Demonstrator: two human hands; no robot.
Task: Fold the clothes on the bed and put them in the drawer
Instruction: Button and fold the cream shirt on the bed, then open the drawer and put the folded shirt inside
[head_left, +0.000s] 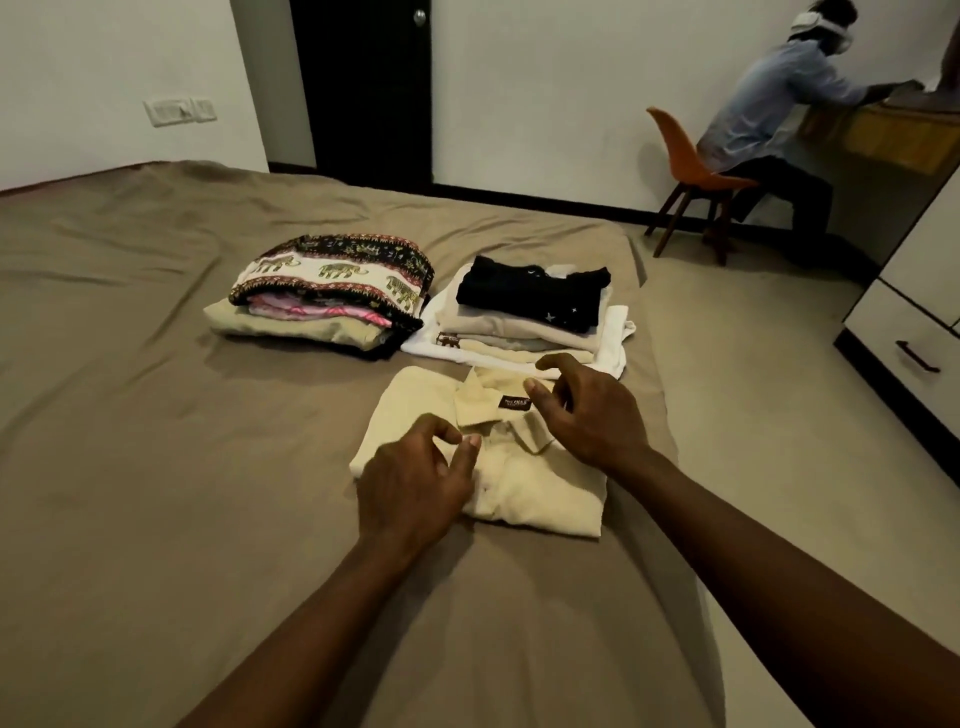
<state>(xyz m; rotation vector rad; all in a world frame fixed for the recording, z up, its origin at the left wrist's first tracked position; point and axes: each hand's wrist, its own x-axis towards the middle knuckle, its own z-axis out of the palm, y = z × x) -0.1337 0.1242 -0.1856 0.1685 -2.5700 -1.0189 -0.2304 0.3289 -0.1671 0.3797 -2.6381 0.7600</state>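
Elephant-print stack (332, 291), black-topped stack (530, 306), one cream shirt (540, 483), left hand (415, 483), right hand (592, 421) relaxed, empty

The room is dim, with a warm brownish cast over everything. Light probably comes from a ceiling lamp off to the right: the orange chair (683, 156) throws a soft shadow leftward on the white wall (545, 93), and the left pile of clothes (322, 291) leaves a dark patch on the bed sheet (130, 415) toward the viewer. The cream shirt (519, 483) is the brightest spot (its weave looks washed out). Far things are smeared, and the cabinet (893, 327) leans at the right edge.
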